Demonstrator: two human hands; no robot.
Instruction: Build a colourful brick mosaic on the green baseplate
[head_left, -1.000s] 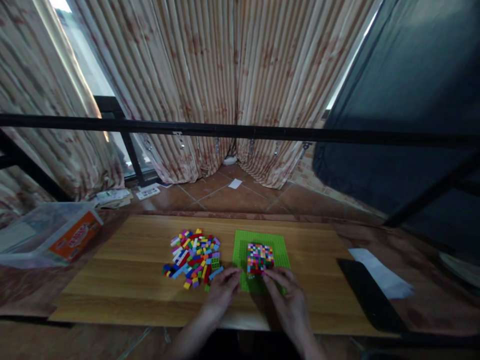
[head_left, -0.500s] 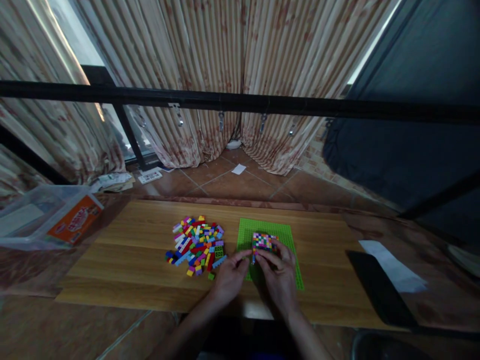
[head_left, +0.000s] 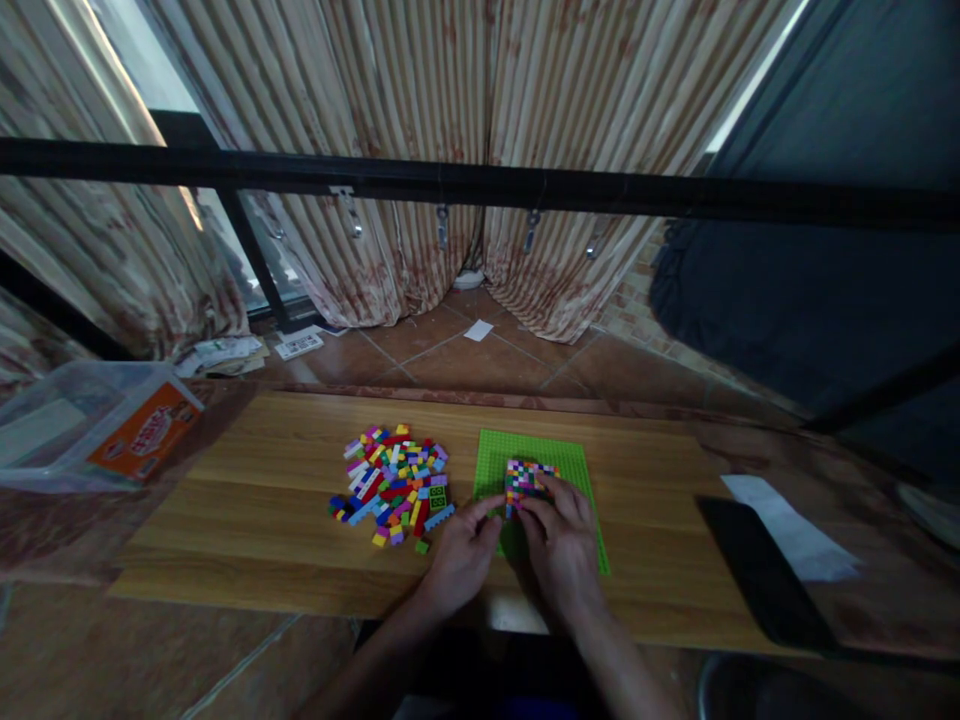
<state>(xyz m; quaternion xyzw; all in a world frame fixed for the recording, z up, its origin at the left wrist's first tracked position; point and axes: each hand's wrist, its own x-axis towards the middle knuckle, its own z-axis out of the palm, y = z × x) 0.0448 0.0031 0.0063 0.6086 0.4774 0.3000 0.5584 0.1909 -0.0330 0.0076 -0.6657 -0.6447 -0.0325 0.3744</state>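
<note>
A green baseplate [head_left: 567, 458] lies on the wooden table [head_left: 247, 520], with a multicoloured block of small bricks [head_left: 525, 474] built on it. My right hand [head_left: 561, 540] covers the near part of that block, fingers curled over its top. My left hand [head_left: 461, 548] rests at the plate's left edge, thumb and fingers pinched toward the block's left corner; whether they hold a brick is hidden. A pile of loose coloured bricks [head_left: 394, 484] lies just left of the plate.
A clear plastic box with an orange label [head_left: 97, 430] sits at the table's far left. A dark flat object [head_left: 757, 580] and a white paper [head_left: 787, 525] lie at the right. A black bar [head_left: 480, 185] crosses in front of curtains.
Both hands moved forward from the plate's near edge onto the brick block. My right hand now covers its near part. The view tilted slightly.
</note>
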